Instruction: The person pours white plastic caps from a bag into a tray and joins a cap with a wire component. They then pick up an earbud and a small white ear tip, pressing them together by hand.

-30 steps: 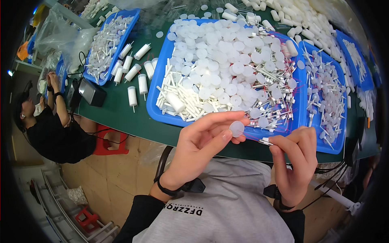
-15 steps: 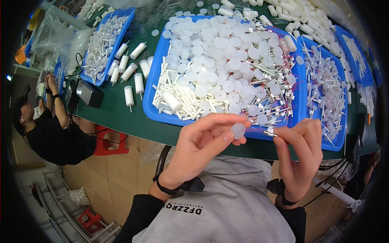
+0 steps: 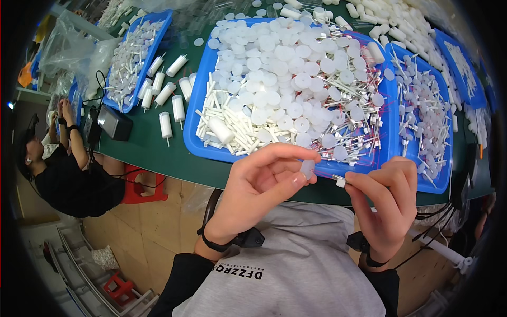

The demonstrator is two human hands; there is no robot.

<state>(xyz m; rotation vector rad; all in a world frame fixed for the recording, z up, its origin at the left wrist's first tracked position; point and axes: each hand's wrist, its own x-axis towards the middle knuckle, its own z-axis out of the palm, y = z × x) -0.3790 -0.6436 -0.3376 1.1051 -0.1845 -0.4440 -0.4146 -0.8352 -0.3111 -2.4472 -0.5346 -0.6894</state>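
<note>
Within left hand [image 3: 252,186], thin frosted disc [image 3: 307,169]

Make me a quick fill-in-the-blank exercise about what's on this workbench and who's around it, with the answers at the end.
1. The left hand pinches a translucent disc, while the small white-and-silver piece is pinched by the ____.
2. The large tray in front of the person is coloured ____.
3. The tabletop beneath it is dark ____.
4. The co-worker in black is at the picture's ____ side.

Missing words: right hand; blue; green; left.
</note>
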